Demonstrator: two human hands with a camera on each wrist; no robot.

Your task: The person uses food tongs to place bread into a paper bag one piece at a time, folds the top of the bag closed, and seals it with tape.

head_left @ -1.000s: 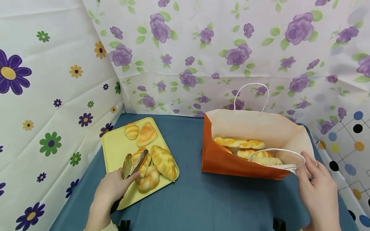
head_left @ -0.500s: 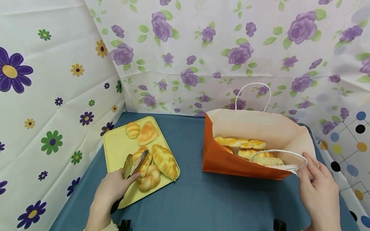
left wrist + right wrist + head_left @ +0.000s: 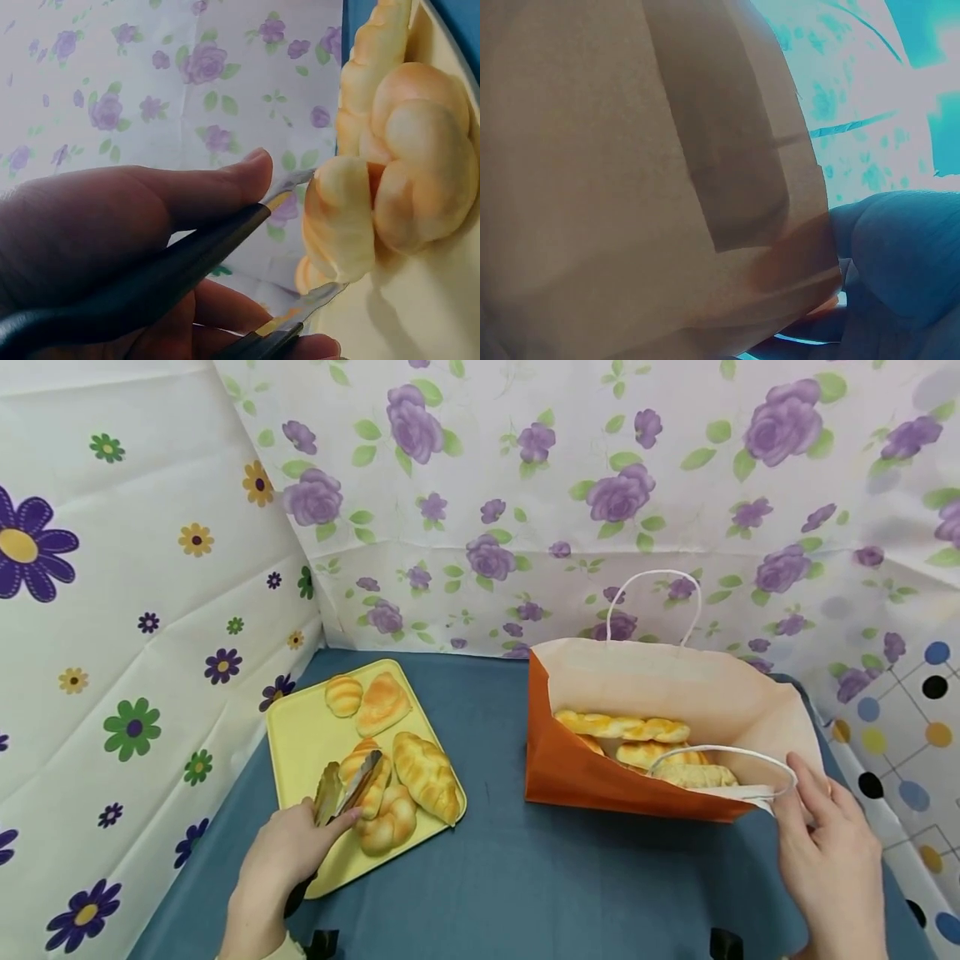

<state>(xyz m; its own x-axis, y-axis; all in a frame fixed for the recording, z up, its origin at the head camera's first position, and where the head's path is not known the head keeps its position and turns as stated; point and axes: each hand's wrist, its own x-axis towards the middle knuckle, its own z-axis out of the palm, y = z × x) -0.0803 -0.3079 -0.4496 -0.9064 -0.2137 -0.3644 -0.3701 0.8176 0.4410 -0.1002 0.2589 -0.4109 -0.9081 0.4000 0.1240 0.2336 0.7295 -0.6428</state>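
Observation:
My left hand holds a pair of tongs with black handles over a yellow tray. In the left wrist view the metal tips of the tongs stand on either side of a small ridged bread roll, which rests against a knotted bread. Over at the right, my right hand pinches the near rim of an orange paper bag, close to its white handle. The right wrist view is filled mostly by the bag's paper; the fingertips are partly hidden there.
Inside the bag lie several breads, among them a long twisted one. The tray also bears a braided loaf, a triangular bread and a small round roll. Blue cloth covers the table; patterned sheets hang behind.

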